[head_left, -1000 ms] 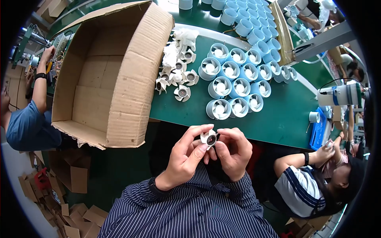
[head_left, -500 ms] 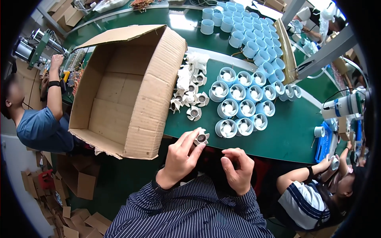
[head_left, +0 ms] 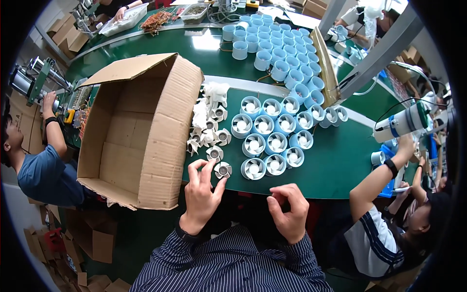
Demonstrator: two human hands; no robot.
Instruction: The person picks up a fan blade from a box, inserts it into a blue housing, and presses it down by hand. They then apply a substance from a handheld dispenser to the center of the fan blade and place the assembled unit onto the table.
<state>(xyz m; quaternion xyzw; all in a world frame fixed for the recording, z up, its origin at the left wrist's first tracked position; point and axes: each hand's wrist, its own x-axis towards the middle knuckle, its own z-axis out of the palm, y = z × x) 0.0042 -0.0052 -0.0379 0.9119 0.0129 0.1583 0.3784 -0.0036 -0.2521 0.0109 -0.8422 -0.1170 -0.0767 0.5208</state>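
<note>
Nearest fan (head_left: pixel 223 170) by bench's (head_left: pixel 335 165) near edge; L hand (head_left: pixel 200 197) right at it, can't tell if gripping. R hand (head_left: pixel 291 214) apart, empty, half-curled. Risk: L hand snags blades, fan poss. drops off that edge.

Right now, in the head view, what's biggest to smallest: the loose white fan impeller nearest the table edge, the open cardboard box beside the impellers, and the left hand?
Open cardboard box
Left hand
Loose white fan impeller
</note>
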